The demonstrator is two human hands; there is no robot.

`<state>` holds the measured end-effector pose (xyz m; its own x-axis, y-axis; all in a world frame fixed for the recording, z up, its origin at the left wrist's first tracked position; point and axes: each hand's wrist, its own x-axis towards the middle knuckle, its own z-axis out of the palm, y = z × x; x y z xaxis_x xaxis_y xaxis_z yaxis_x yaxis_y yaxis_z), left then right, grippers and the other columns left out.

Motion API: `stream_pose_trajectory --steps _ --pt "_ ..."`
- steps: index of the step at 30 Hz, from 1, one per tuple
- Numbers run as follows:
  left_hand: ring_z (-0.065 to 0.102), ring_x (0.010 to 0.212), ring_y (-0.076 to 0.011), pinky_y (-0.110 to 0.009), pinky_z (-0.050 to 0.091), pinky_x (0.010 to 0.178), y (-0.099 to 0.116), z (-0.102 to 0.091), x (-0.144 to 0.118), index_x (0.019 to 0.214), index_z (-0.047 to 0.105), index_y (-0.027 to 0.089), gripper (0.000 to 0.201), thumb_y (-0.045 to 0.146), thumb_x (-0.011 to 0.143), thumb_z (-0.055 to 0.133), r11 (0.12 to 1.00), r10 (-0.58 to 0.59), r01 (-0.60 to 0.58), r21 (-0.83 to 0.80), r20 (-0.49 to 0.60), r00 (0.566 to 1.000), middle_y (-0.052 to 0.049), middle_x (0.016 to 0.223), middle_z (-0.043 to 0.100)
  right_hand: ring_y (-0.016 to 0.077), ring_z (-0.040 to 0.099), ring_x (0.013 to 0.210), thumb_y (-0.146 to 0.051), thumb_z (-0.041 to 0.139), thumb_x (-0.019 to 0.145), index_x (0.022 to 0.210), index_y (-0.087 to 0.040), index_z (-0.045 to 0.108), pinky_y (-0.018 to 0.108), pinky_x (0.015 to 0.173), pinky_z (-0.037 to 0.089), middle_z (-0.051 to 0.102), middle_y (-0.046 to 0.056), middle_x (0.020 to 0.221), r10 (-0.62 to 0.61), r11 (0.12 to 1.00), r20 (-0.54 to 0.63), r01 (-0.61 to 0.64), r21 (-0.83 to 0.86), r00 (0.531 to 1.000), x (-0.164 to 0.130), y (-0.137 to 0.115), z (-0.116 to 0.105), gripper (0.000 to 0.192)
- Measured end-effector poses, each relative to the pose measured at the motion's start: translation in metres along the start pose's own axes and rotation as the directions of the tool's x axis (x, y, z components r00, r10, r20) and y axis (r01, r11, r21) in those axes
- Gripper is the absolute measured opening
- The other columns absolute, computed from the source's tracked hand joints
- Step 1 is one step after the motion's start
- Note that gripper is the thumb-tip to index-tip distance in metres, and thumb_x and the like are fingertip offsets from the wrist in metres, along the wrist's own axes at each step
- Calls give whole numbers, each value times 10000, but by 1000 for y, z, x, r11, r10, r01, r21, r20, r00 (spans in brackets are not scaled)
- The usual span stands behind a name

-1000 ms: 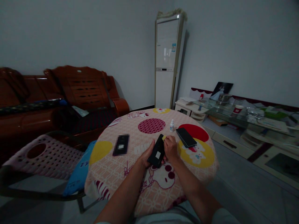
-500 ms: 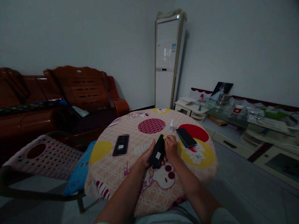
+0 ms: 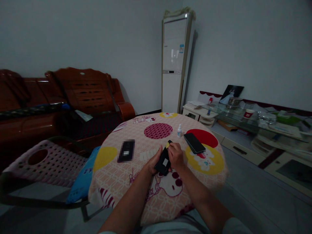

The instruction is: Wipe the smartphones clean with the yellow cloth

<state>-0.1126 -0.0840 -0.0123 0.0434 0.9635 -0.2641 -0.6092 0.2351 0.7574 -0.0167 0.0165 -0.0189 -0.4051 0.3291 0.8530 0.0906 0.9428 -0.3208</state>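
You had the black phone gripped in your left hand over the table's near middle, right hand pinching a small yellow piece against its top edge — work looked mid-way. Two more phones lay untouched — one mid-left, one toward the right edge beside the little bottle.

Dim room, grey walls: wooden sofa far left, tall air conditioner in the corner, glass cabinet right.

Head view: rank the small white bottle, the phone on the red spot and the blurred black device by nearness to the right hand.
From the right hand:
1. Phone, just right of it on the red spot.
2. Small white bottle, beyond it toward the table's far side.
3. Blurred black device, far off to the left.
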Motion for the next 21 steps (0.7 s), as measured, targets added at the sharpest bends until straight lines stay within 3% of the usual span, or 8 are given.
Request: stream_pose_trajectory --steps 4,11,21 --pt "656 548 -225 -300 496 481 -1 -1 1 960 622 130 723 769 805 321 1000 13 -12 26 -47 999 -115 729 689 212 501 882 -76 418 881 802 -178 634 358 801 467 577 92 900 -19 1000 64 20 -21 998 -2 3 4 251" --pt "658 562 -226 -273 470 464 -3 -10 5 968 646 96 831 809 782 262 992 -51 48 119 27 998 -158 734 687 214 497 868 -64 408 868 818 -183 640 349 776 459 577 85 871 51 998 5 -51 -34 999 5 13 3 266" --pt "659 542 -220 -262 464 449 -1 -3 1 959 629 101 796 796 791 280 992 -57 57 114 -2 998 -146 722 686 207 501 869 -74 408 873 773 -185 619 336 793 448 578 78 859 109 993 -30 -110 -33 994 6 20 5 259"
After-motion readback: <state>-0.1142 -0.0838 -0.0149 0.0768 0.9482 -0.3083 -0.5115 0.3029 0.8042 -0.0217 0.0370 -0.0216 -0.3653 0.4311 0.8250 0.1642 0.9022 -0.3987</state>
